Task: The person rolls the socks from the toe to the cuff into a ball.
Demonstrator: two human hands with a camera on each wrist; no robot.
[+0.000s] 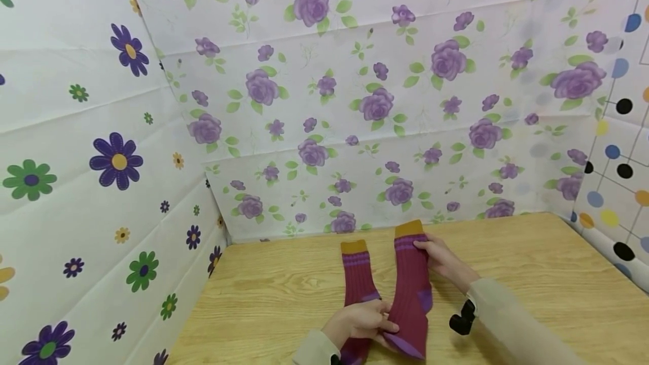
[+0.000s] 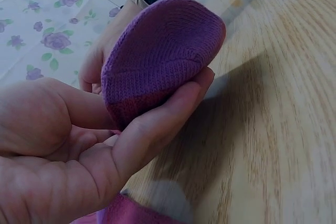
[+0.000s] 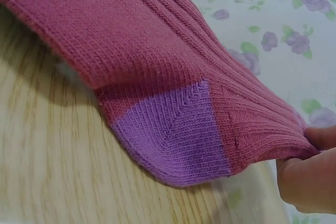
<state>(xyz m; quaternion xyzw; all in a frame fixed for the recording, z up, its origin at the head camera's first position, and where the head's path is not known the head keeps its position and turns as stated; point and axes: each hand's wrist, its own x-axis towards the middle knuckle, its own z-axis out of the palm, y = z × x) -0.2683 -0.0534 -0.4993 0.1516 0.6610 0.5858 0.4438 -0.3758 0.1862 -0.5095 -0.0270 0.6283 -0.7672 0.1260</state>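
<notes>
Two maroon knit socks with mustard cuffs and purple heels and toes are at the table's middle. My left hand [image 1: 366, 319] pinches the lifted right-hand sock [image 1: 409, 280] near its foot end, thumb on one side and fingers on the other. Its purple toe [image 2: 163, 51] faces the left wrist view. At the upper leg, just below the cuff, my right hand [image 1: 446, 258] pinches the same sock by its edge. The purple heel [image 3: 173, 135] bulges out between the two grips. Beside it the other sock [image 1: 357, 275] lies flat, partly hidden beneath my left hand and forearm.
A light wood table [image 1: 274, 292] spreads out around the socks. Behind it hangs a sheet with purple roses [image 1: 375, 103]; daisy-print [image 1: 116, 162] and dotted sheets [image 1: 623, 170] close off the left and right. A black device [image 1: 462, 319] sits at my right wrist.
</notes>
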